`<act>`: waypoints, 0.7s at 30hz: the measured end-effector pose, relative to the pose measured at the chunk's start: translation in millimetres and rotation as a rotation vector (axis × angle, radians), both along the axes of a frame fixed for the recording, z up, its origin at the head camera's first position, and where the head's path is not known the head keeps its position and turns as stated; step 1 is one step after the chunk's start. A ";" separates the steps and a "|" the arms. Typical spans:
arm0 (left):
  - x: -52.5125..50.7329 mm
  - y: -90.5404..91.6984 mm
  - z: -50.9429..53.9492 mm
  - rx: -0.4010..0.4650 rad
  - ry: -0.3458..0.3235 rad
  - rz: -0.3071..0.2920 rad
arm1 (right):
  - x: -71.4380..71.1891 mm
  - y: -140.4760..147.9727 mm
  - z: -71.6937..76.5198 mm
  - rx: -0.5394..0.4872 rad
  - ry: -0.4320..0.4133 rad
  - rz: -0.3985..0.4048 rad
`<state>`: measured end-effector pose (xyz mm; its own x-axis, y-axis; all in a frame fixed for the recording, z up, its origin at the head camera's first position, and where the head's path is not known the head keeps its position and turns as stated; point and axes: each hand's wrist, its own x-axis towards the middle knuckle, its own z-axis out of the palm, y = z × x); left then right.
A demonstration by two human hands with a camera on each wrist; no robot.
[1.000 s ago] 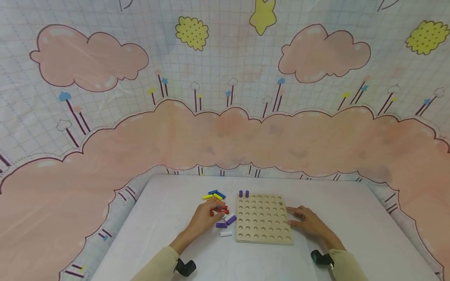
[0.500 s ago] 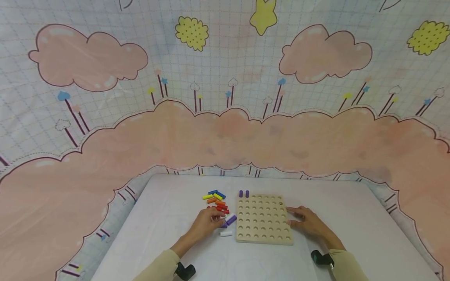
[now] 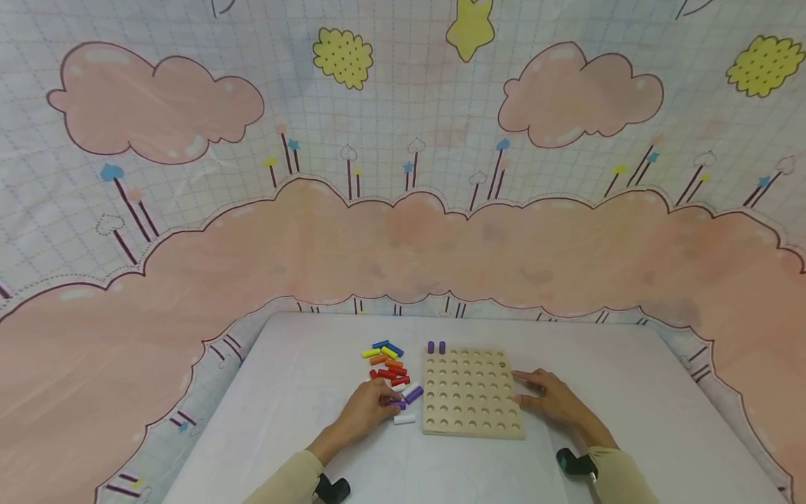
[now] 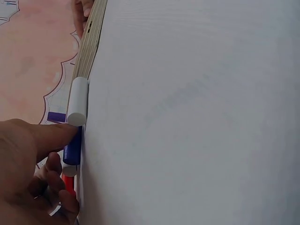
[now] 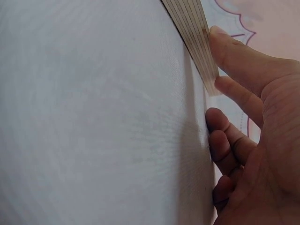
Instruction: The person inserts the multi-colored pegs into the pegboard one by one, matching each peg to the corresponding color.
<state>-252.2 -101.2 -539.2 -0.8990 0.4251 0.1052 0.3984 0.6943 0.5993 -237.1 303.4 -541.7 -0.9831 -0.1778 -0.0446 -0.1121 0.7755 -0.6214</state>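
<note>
Left hand (image 3: pixel 367 409) leaves the red pegs (image 3: pixel 387 374) for a purple peg (image 3: pixel 399 404).
Pinched, that peg becomes the working piece (right hand (image 3: pixel 555 401), fingers loose, touches the holed board (image 3: pixel 474 392)).

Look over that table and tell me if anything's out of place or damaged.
Nothing looks clearly wrong. At most, one white peg lies slightly apart at the near end of the loose colored pegs. The board shows no obvious damage, and two purple pegs stand upright at its far left corner.

Behind the white table (image 3: pixel 630 392) hangs a backdrop (image 3: pixel 403 245) (pink-clouded).
</note>
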 end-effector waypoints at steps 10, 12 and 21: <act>3.5 -2.7 2.3 0.053 0.022 0.045 | -2.5 1.9 -2.3 0.002 0.011 0.017; 3.2 -3.0 4.6 0.080 0.015 0.055 | -2.8 2.2 -2.6 -0.001 0.015 0.015; 1.4 -4.6 12.0 0.119 0.089 0.060 | -4.1 3.1 -4.9 -0.006 0.020 0.019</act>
